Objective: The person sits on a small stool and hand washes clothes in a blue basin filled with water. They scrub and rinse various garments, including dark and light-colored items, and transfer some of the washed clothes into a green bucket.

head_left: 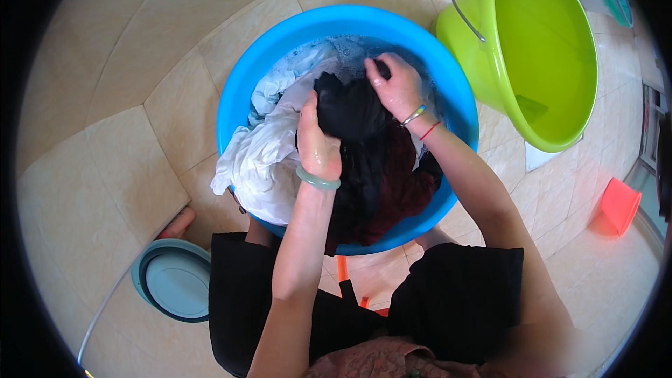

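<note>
Black cloth [353, 108], gripped by the left hand [318, 145] and right hand [397, 89] over the sudsy blue basin [235, 91], seems midway through being worked, while white cloth [262, 157] and dark red cloth [406, 185] lie bunched there, apparently left to do, beside a green bucket [470, 63].

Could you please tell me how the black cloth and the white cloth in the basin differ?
The left hand and right hand hold the black cloth; neither holds the white cloth. The black cloth is bunched near the middle of the blue basin, whereas the white cloth spills over its left rim. Both are crumpled.
</note>
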The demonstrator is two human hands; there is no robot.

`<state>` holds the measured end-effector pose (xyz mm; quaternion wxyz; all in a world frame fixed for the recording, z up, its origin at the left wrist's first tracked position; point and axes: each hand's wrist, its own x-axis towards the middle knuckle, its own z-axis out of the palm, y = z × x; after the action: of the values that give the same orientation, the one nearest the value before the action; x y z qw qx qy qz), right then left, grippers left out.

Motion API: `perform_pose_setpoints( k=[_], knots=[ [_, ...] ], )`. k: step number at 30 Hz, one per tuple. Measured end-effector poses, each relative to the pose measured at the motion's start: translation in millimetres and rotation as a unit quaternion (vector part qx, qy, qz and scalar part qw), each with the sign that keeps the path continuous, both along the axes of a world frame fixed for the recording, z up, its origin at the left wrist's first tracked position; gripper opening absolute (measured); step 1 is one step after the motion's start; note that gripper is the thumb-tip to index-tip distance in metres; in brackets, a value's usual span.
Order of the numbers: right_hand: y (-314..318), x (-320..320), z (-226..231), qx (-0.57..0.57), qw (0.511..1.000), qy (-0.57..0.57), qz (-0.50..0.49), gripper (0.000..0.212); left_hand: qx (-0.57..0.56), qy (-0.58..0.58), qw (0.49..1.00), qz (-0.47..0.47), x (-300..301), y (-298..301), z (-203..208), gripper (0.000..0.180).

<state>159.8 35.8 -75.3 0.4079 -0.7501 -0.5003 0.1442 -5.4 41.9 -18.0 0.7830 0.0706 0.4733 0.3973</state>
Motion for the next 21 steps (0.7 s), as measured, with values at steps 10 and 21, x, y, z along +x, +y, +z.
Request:
perform_pose_setpoints(
  k=[10,21],
  knots=[
    [-19.4,5.9,-25.2,-0.246,0.939,-0.121,0.206,0.053,0.015,0.120,0.981,-0.151,11.2,17.0,-21.5,0.070],
    [-35.0,-50.4,87.6,0.055,0.952,0.136,0.269,0.030,0.020,-0.187,0.973,-0.137,-7.6,24.0,-33.6,0.053]
  ],
)
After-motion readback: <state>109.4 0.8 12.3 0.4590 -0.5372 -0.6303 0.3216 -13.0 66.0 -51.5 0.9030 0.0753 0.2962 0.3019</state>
